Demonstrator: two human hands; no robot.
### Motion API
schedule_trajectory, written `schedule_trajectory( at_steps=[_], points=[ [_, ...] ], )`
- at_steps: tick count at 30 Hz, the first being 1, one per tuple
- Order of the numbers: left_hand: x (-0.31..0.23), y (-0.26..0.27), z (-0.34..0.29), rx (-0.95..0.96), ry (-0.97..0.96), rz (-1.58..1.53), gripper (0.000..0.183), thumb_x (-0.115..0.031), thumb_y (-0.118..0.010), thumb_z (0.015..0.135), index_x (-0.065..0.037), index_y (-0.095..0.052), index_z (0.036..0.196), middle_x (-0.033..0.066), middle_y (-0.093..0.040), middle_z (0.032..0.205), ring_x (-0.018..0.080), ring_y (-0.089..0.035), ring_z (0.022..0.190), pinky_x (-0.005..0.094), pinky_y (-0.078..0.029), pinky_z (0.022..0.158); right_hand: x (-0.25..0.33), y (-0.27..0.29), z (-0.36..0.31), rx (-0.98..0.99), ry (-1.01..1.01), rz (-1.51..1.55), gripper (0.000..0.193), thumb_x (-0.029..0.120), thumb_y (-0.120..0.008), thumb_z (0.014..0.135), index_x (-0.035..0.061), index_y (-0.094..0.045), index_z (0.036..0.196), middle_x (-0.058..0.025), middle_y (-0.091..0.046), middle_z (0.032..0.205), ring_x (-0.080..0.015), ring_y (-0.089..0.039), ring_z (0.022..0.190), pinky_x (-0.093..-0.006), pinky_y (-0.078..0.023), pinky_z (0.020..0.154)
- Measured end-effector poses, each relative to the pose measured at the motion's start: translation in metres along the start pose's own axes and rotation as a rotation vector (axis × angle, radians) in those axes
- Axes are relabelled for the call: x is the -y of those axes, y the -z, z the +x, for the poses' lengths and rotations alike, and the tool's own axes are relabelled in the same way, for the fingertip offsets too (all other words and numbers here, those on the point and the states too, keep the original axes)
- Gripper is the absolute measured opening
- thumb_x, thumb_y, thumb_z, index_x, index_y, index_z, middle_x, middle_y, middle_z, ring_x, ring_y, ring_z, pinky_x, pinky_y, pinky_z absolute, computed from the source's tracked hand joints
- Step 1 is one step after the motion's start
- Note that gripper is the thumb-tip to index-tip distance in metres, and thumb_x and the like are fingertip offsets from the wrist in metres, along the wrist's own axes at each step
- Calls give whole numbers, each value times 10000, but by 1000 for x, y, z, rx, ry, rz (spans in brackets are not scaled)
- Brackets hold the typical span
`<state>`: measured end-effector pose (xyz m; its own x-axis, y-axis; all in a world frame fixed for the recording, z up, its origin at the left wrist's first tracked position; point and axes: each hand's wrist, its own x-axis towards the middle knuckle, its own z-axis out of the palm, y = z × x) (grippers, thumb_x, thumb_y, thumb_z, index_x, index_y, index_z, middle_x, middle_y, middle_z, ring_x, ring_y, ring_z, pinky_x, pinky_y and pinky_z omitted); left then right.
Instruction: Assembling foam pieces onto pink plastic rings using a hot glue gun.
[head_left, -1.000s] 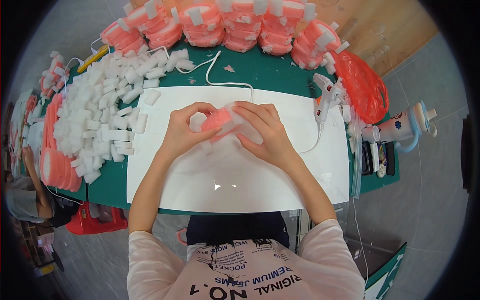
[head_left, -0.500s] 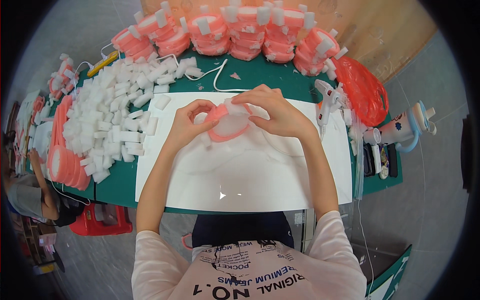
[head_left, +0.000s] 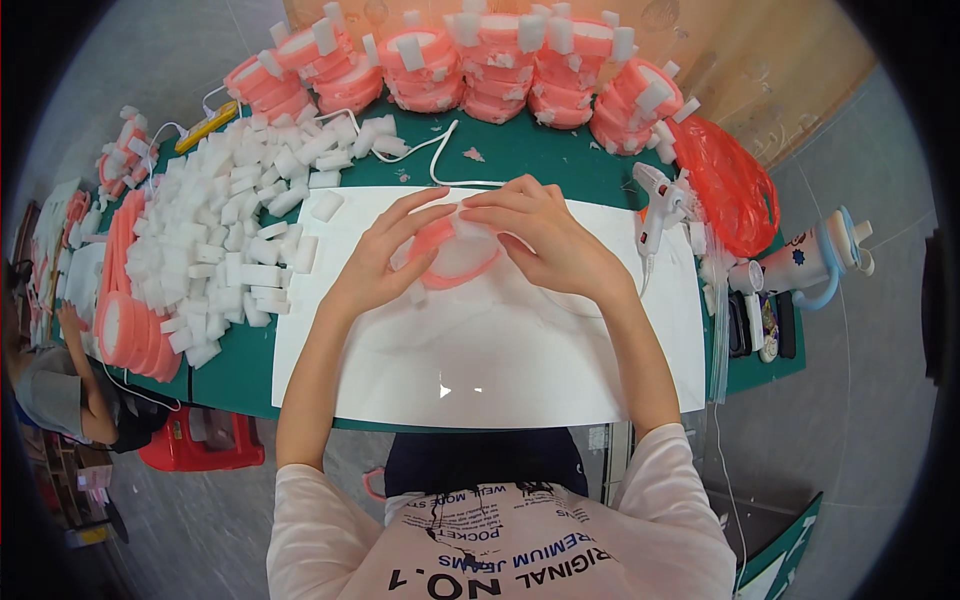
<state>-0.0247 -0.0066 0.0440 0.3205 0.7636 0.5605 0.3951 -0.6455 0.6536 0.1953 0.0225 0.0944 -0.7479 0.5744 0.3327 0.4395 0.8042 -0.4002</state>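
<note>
Your bench [head_left: 545,150] has a green top, with a glossy white board [head_left: 500,370] laid across it in front of you. White foam blocks [head_left: 220,230] heap up on its left side, a few reaching the board, and pink round stacks [head_left: 495,75] line its back edge. To your right lie a white glue gun [head_left: 657,212] and a red plastic bag [head_left: 735,190]. A pink-rimmed piece [head_left: 435,238] seems to rest on the board.
</note>
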Motion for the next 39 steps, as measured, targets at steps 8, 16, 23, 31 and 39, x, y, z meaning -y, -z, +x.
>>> schedule_trajectory(
  at_steps=[8,16,23,31,39],
  points=[
    [-7,10,0,182,-12,108,451,-30,-508,765,-64,-508,1215,103,-485,1265,272,-489,1034,344,-339,887,1,-4,2,-55,49,8,387,-12,-589,711,93,-569,1083,-32,-535,1104,-220,-438,1019,-332,-317,837],
    [-6,7,-2,188,-65,175,467,5,-486,719,-87,-551,1172,89,-475,1270,261,-472,1055,331,-374,883,1,4,0,-14,21,67,362,60,-630,732,78,-548,1084,-41,-548,1077,-206,-463,1066,-357,-313,881],
    [-7,4,-1,153,-50,134,417,-8,-472,734,-95,-577,1128,89,-478,1263,256,-465,1082,346,-371,906,2,6,3,-90,104,30,219,80,-674,712,68,-571,905,-29,-567,923,-213,-502,937,-331,-361,815],
    [-8,3,-2,144,-26,146,391,-13,-505,743,-113,-588,1112,68,-492,1252,238,-465,1096,332,-384,883,9,0,3,-150,125,-50,126,48,-645,710,31,-542,779,-56,-512,789,-220,-489,813,-326,-404,749],
    [-9,-1,-1,68,-44,183,358,-10,-579,739,-112,-605,1081,64,-514,1231,228,-501,1055,304,-421,824,11,-4,5,-186,108,-44,101,-3,-608,711,6,-521,761,-78,-503,788,-233,-489,808,-329,-429,730]
  ],
)
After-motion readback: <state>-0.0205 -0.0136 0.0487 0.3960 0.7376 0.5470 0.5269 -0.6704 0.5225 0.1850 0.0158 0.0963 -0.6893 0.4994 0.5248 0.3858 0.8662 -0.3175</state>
